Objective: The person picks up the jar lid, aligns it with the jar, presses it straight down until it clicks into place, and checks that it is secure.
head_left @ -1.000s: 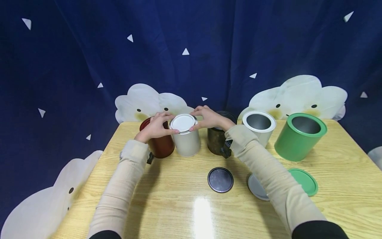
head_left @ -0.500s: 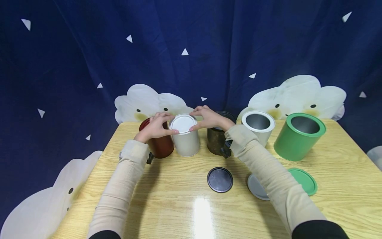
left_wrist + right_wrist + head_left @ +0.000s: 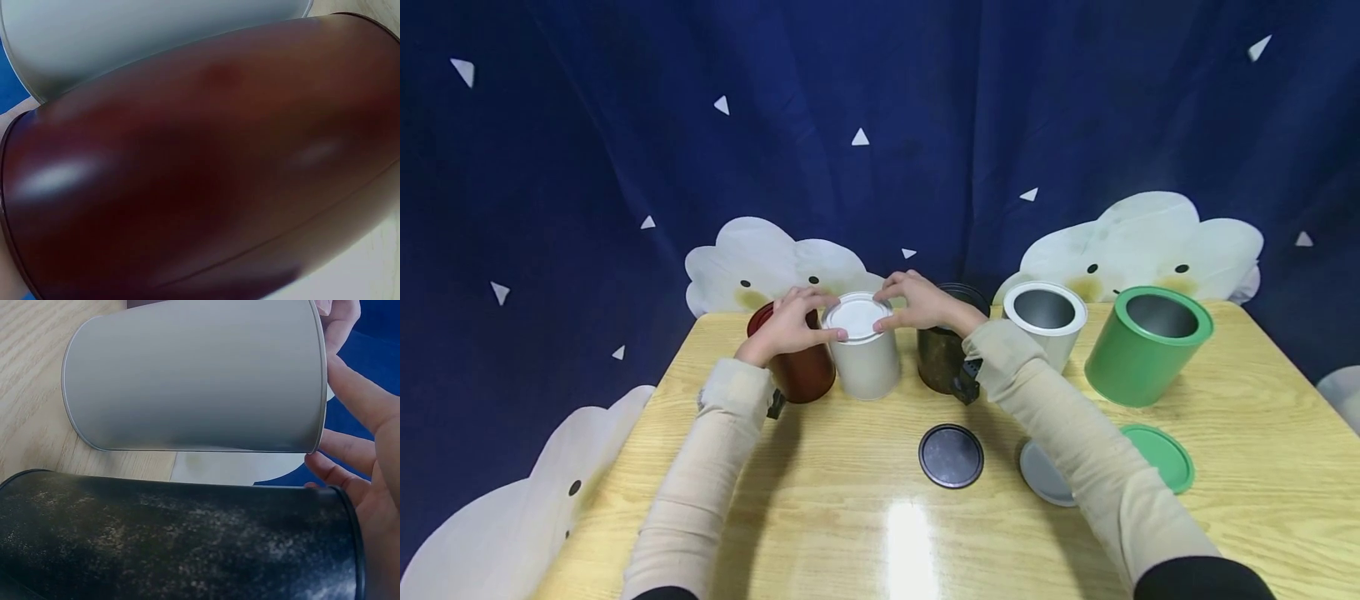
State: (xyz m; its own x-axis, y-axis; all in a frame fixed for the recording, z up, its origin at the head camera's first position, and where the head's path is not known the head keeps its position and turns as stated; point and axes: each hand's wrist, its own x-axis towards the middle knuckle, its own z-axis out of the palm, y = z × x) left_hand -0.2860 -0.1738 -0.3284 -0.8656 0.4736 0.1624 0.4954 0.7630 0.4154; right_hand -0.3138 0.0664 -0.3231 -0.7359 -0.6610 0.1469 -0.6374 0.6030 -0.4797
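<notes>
A white can (image 3: 868, 367) stands upright with a white lid (image 3: 857, 317) on its top. My left hand (image 3: 793, 325) holds the lid's left edge, thumb in front and fingers behind. Opposite it, my right hand (image 3: 917, 302) grips the right edge in the same way; in the right wrist view its fingertips touch the rim of the white can (image 3: 200, 381). Under my left hand stands a dark red can (image 3: 805, 371), which fills most of the left wrist view and hides the left fingers there. A mottled black can (image 3: 938, 367) is below my right wrist.
To the right stand an open white can (image 3: 1063, 346) and an open green can (image 3: 1131, 358). A black lid (image 3: 951, 457), a grey lid (image 3: 1043, 475) partly behind my right sleeve, and a green lid (image 3: 1165, 458) lie on the wooden table (image 3: 820, 517).
The white lid's edge stood slightly proud of the can a second ago and now looks flush with it. Both hands keep their places on the rim. The head view has shifted slightly.
</notes>
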